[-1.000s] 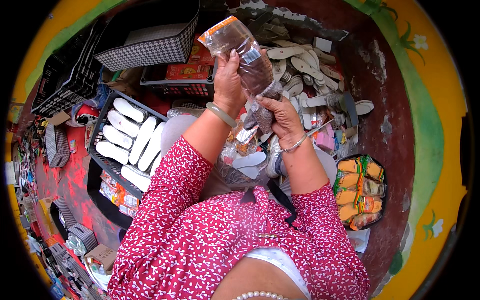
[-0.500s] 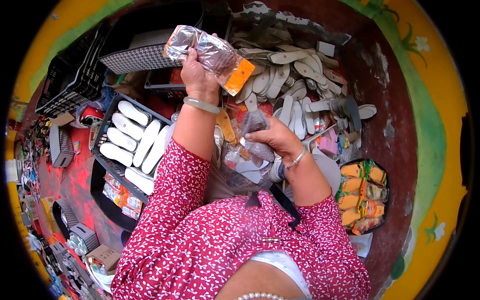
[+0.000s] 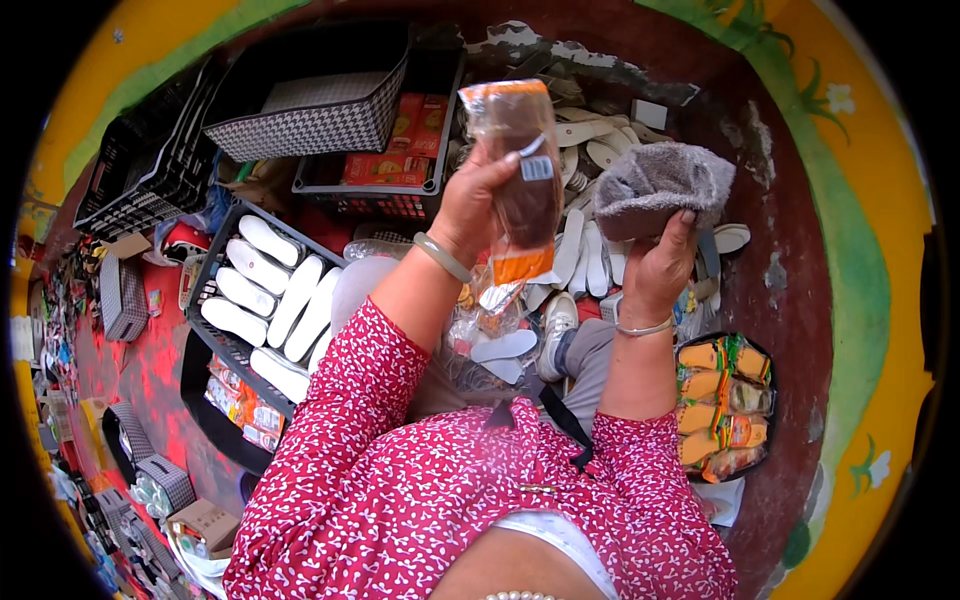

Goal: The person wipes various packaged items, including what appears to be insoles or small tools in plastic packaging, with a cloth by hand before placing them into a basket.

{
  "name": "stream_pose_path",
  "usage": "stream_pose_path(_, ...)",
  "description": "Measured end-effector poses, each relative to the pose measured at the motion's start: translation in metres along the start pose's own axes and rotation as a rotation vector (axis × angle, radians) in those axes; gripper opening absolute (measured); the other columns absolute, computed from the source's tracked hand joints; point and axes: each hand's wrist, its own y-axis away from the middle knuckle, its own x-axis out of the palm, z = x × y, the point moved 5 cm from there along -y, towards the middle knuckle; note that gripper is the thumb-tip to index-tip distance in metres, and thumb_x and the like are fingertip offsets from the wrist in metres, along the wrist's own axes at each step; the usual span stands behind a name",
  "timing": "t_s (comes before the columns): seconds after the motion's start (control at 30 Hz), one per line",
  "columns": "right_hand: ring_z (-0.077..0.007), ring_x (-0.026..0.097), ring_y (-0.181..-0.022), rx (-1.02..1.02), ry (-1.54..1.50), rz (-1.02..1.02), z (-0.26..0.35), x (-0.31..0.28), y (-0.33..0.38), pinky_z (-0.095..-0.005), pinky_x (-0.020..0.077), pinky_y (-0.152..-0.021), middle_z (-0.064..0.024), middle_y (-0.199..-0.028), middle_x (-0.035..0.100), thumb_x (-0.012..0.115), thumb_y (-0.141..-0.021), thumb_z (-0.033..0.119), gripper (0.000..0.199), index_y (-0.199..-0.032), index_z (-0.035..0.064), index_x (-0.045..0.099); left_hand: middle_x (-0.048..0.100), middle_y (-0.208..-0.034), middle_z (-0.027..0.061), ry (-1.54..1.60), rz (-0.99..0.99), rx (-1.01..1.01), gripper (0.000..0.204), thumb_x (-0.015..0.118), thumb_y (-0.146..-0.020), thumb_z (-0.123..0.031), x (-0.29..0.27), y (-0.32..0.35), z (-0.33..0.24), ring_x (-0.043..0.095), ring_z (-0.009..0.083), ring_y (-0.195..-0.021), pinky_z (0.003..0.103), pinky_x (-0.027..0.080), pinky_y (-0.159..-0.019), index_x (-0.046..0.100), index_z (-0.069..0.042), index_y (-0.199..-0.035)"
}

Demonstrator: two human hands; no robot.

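Note:
My left hand (image 3: pixel 470 210) is closed round a clear plastic packet (image 3: pixel 530 205) with orange ends. Something flat and brown shows inside it, with a white label on the front. In my right hand (image 3: pixel 655 275) is a grey fleecy bundle (image 3: pixel 665 185), bent over on itself, with the thumb pressed on its lower edge; whether it is one piece or more I cannot tell. Both things are held up, apart from each other, above a heap of pale insoles (image 3: pixel 572 250). Loose clear plastic and a pale blue insole (image 3: pixel 503 346) lie below, between my legs.
On the left a dark crate (image 3: pixel 232 342) holds several white insoles (image 3: pixel 268 240). Behind it are a checked basket (image 3: pixel 300 133), a crate with orange boxes (image 3: pixel 388 170) and stacked black crates (image 3: pixel 130 170). To the right, a black basket holds orange packets (image 3: pixel 705 400) beside the dark red wall (image 3: pixel 770 270).
The packet has swung right and turned from slanted to upright, its brown contents facing me. My right hand has risen to the right with the grey bundle, which now looks wider.

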Motion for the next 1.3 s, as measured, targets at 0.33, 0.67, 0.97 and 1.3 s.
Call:
stream_pose_path(0.33,-0.0333,0.040,-0.123,-0.625,1.072,0.440,0.008,0.044,0.002,-0.0388,0.0322,-0.100,-0.0130,-0.133,0.045,0.065,-0.081,0.039,0.059,-0.133,0.0171,0.047,0.051,-0.124,0.0090,-0.549,0.241,-0.376,0.046,0.048,-0.087,0.003,0.016,0.026,0.053,0.049,0.0154,-0.113,0.030,0.037,-0.099,0.039,-0.003,-0.131)
stream_pose_path(0.67,-0.0274,0.058,-0.074,-0.448,0.820,0.291,0.010,0.036,0.005,-0.0339,0.0474,-0.065,-0.0080,-0.082,0.061,0.071,-0.077,0.030,0.028,-0.092,0.0079,0.061,0.052,-0.125,0.0060,-0.627,0.392,-0.435,0.049,0.046,-0.087,0.005,0.018,0.031,0.052,0.045,0.0127,-0.114,0.028,0.035,-0.099,0.038,-0.002,-0.135)
stream_pose_path(0.97,-0.0146,0.057,-0.061,-0.102,0.645,0.046,-0.012,0.013,-0.003,-0.0280,0.0458,-0.059,-0.0066,-0.066,0.061,0.062,-0.088,0.026,0.024,-0.086,0.0024,0.063,0.052,-0.125,0.0049,-0.680,0.385,-0.501,0.052,0.048,-0.087,0.005,0.018,0.031,0.053,0.046,0.0113,-0.112,0.027,0.035,-0.099,0.035,-0.001,-0.137)
stream_pose_path(1.3,-0.0127,0.059,-0.073,0.263,-0.078,-0.065,-0.006,-0.025,-0.029,-0.0264,0.0492,-0.066,-0.0062,-0.085,0.062,0.048,-0.093,0.044,0.045,-0.103,0.0013,0.059,0.049,-0.128,0.0120,-0.123,0.184,-0.529,0.061,0.053,-0.082,0.003,0.016,0.027,0.046,0.050,0.0212,-0.116,0.036,0.038,-0.101,0.031,-0.004,-0.139)
